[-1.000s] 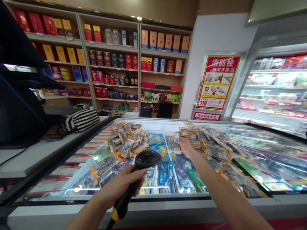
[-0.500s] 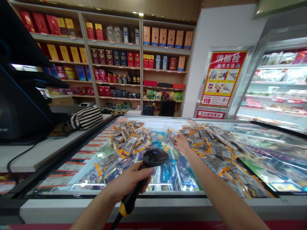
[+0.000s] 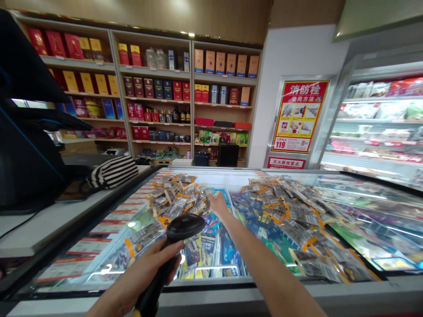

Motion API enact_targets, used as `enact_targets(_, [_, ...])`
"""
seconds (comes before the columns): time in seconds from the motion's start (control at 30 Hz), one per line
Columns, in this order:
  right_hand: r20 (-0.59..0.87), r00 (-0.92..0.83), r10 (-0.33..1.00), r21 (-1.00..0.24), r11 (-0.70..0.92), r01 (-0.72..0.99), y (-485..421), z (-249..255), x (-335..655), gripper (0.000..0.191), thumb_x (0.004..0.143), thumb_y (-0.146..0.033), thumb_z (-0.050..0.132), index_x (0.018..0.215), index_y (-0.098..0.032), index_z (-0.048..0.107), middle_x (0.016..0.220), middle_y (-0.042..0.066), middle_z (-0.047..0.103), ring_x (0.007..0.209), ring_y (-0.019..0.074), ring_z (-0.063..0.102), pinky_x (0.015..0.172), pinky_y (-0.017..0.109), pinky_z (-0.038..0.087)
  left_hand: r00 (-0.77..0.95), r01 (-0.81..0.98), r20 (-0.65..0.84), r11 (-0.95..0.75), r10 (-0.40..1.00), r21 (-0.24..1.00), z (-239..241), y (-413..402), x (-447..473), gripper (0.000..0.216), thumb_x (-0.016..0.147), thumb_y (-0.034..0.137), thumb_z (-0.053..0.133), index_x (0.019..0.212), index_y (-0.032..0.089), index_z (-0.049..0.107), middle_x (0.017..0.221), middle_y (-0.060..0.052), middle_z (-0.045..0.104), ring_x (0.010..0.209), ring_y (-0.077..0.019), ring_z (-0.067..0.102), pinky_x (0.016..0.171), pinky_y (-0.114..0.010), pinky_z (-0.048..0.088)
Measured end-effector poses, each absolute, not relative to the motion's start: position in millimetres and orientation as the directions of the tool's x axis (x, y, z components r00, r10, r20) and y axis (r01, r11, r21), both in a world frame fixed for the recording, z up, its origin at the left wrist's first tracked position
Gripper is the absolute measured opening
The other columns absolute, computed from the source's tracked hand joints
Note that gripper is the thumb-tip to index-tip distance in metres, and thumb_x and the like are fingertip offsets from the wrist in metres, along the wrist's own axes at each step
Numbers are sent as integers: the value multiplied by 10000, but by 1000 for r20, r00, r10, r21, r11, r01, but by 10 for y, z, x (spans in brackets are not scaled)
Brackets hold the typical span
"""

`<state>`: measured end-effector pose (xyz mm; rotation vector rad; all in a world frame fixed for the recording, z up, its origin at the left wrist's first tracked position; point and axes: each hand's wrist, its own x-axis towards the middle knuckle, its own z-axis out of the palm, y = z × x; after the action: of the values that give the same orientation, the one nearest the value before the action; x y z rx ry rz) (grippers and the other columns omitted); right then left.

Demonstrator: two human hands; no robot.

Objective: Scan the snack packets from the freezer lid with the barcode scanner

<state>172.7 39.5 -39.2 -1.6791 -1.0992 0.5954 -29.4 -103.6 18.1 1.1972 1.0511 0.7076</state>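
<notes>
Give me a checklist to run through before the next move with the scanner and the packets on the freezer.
1. Grip on the scanner: ok, the left hand is wrapped round its handle.
2. Scanner window aimed at a barcode: cannot tell, the window faces away from the camera.
3. Right hand at the packets: ok, it is at the edge of the left pile of packets.
4. A packet held in the right hand: cannot tell, the fingers are hidden behind the hand.
5. Right pile of packets resting on the freezer lid: ok.
</notes>
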Motion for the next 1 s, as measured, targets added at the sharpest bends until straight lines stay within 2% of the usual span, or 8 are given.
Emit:
enact_targets(0.2, [88, 249, 964, -686, -123, 717, 497, -427, 1688, 713, 749, -581, 223, 1266, -90, 232, 1342, 163, 202, 1223, 294, 163, 942, 485, 178, 374, 120, -234, 204, 897, 972, 171, -1009, -308, 288, 647, 436, 552, 569, 165, 494, 481, 34, 503, 425, -83, 422, 431, -197, 318])
enact_targets(0.3, [202, 348, 915, -595, -168, 786, 378, -431, 2180, 633, 765, -533, 269, 1238, -113, 299, 1290, 161, 312, 1180, 266, 271, 923, 429, 242, 424, 92, -244, 227, 872, 970, 165, -994, -246, 282, 646, 434, 555, 596, 161, 500, 497, 32, 508, 430, -79, 423, 433, -198, 320])
enact_targets(0.43, [277, 595, 754, -410, -468, 783, 85, -389, 3041, 411, 761, -427, 362, 1051, -174, 506, 1128, 148, 476, 1058, 298, 403, 829, 488, 301, 505, 88, -223, 207, 834, 974, 139, -978, -144, 273, 651, 423, 558, 619, 163, 483, 506, 35, 511, 427, -73, 423, 436, -197, 319])
enact_targets(0.67, [347, 620, 703, -230, -577, 784, -130, -449, 3677, 277, 701, -308, 488, 914, -151, 570, 960, 158, 558, 970, 324, 466, 787, 484, 313, 475, 88, -263, 253, 840, 964, 109, -983, -19, 303, 629, 447, 568, 631, 158, 480, 496, 38, 501, 420, -68, 424, 418, -185, 307])
enact_targets(0.77, [381, 649, 659, -324, -562, 761, -73, -441, 3661, 403, 625, -279, 565, 1003, -148, 514, 967, 156, 558, 939, 305, 493, 761, 428, 353, 479, 90, -269, 258, 836, 962, 108, -971, -5, 301, 623, 448, 573, 621, 161, 480, 485, 40, 495, 414, -66, 418, 419, -185, 309])
enact_targets(0.83, [336, 675, 657, -525, -464, 713, -35, -410, 3637, 458, 547, -204, 606, 989, -127, 515, 941, 155, 569, 913, 294, 510, 735, 377, 375, 483, 90, -272, 262, 832, 961, 99, -951, 3, 300, 616, 445, 582, 628, 162, 482, 497, 39, 501, 419, -66, 420, 424, -185, 310])
enact_targets(0.9, [240, 675, 698, -717, -341, 608, -9, -384, 3603, 335, 499, -140, 597, 832, -116, 573, 794, 122, 604, 839, 280, 543, 690, 336, 389, 509, 101, -258, 241, 821, 965, 86, -933, 18, 303, 623, 448, 574, 626, 159, 482, 498, 38, 497, 418, -67, 415, 426, -191, 306])
enact_targets(1.0, [155, 639, 753, -848, -230, 477, -5, -390, 3504, 123, 518, -159, 558, 638, -137, 576, 597, 53, 589, 690, 228, 572, 598, 288, 403, 579, 104, -230, 209, 782, 972, 82, -935, 59, 286, 651, 434, 553, 636, 159, 476, 495, 42, 486, 419, -68, 404, 432, -202, 298])
